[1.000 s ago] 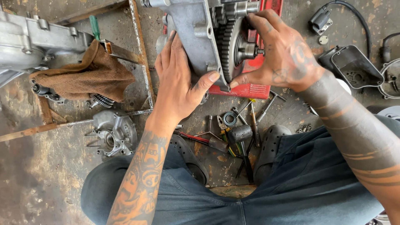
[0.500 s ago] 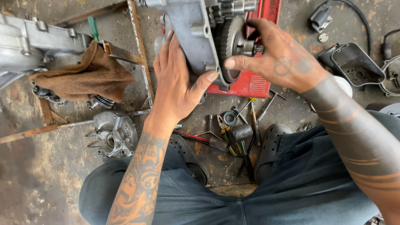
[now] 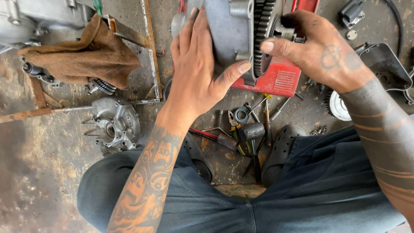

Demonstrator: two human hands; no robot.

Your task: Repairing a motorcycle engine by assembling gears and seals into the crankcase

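**Two hands on a grey engine casing and its toothed gear**

The left hand [image 3: 196, 73] lies flat against the smooth, dull-grey cast face of an engine casing [image 3: 230, 32], fingers straight and together, thumb hooked round the lower edge — pressing and bracing it rather than closed around it. Just right of that thumb tip stands a large gear [image 3: 262, 34], dark steel with fine, even teeth on its rim, mounted on the casing. The right hand [image 3: 315, 49] curls over the gear's hub from the far side, thumb stretched toward the teeth, fingers bent around the small metal parts at the centre; how tightly they grip I cannot tell.

Below both thumbs sits a red plastic case [image 3: 276, 77] with a ribbed panel. Nearer the person's wrists, on the stained, gritty floor, lie loose tools — a black-headed mallet [image 3: 252, 131] among them. Well left of the left fingers, a rumpled brown rag [image 3: 84, 54] drapes over a rusty steel frame [image 3: 148, 51], and beneath it rests a rounded, studded aluminium cover [image 3: 115, 124].
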